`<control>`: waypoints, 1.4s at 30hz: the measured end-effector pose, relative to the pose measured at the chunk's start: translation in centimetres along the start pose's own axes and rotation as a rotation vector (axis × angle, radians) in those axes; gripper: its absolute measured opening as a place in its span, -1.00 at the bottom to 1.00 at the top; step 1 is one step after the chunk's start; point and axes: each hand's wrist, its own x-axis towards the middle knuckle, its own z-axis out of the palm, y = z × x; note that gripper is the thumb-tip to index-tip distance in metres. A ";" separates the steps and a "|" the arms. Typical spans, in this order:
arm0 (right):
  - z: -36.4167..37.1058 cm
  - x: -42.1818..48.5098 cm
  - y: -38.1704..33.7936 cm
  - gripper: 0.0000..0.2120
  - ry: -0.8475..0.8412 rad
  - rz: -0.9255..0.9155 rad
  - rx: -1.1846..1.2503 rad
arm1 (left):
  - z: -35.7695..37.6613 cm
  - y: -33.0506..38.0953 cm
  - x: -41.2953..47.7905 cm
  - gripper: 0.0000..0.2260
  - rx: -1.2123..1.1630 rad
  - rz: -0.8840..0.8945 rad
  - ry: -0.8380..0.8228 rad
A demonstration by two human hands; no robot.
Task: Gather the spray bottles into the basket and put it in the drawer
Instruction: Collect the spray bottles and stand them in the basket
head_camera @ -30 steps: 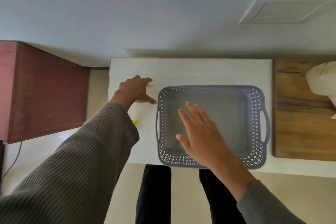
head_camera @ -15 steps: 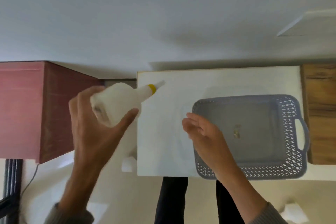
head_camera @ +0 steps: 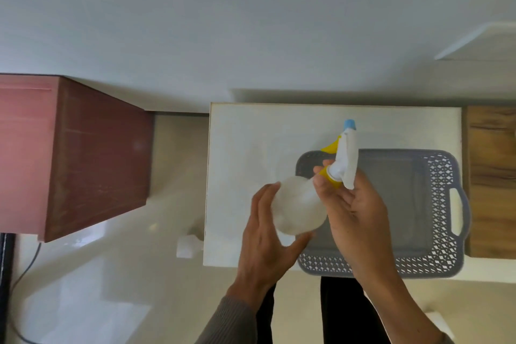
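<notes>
A translucent white spray bottle (head_camera: 298, 207) with a yellow collar, white trigger head and blue nozzle hangs in the air over the left edge of the grey perforated basket (head_camera: 444, 204). My left hand (head_camera: 268, 243) cups the bottle's round body from below and behind. My right hand (head_camera: 354, 209) grips its neck and trigger head. The basket sits on the white table (head_camera: 245, 153) near the front edge, with nothing visible inside it. No drawer can be made out.
A dark red cabinet (head_camera: 72, 156) stands to the left across a gap of pale floor. A wooden surface (head_camera: 491, 176) adjoins the table on the right. A small white block (head_camera: 188, 246) lies on the floor by the table's front left corner.
My left hand carried the spray bottle from the left, by the red cabinet, to above the basket's left edge. My right hand rose from the basket rim and took the bottle's neck.
</notes>
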 end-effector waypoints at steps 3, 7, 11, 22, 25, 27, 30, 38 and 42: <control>-1.5 -0.3 0.9 -0.67 0.095 -0.145 -0.087 | 1.9 1.1 1.6 -0.24 0.057 0.075 -0.070; -2.7 0.1 2.7 -0.66 0.146 -0.246 -0.098 | 3.9 2.1 3.3 -0.33 0.108 0.095 -0.101; -3.0 1.4 4.9 -0.70 0.185 -0.308 -0.200 | 5.6 1.7 4.4 -0.39 0.188 0.068 -0.092; -2.6 3.3 7.5 -0.70 0.147 -0.329 -0.299 | 7.2 0.8 5.6 -0.49 0.300 -0.038 -0.116; -2.5 3.4 7.7 -0.69 0.134 -0.327 -0.316 | 7.3 0.6 5.9 -0.50 0.322 -0.044 -0.127; -2.5 3.6 7.8 -0.69 0.131 -0.329 -0.323 | 7.4 0.5 6.1 -0.51 0.325 -0.044 -0.127; -2.3 3.6 7.9 -0.70 0.142 -0.335 -0.331 | 7.6 0.2 6.0 -0.51 0.343 -0.036 -0.134; -2.7 3.8 7.7 -0.65 0.091 -0.275 -0.321 | 7.6 0.1 6.0 -0.47 0.354 -0.029 -0.168; -3.5 3.6 8.5 -0.47 0.046 -0.192 -0.334 | 7.1 0.6 5.0 -0.46 0.285 -0.009 -0.100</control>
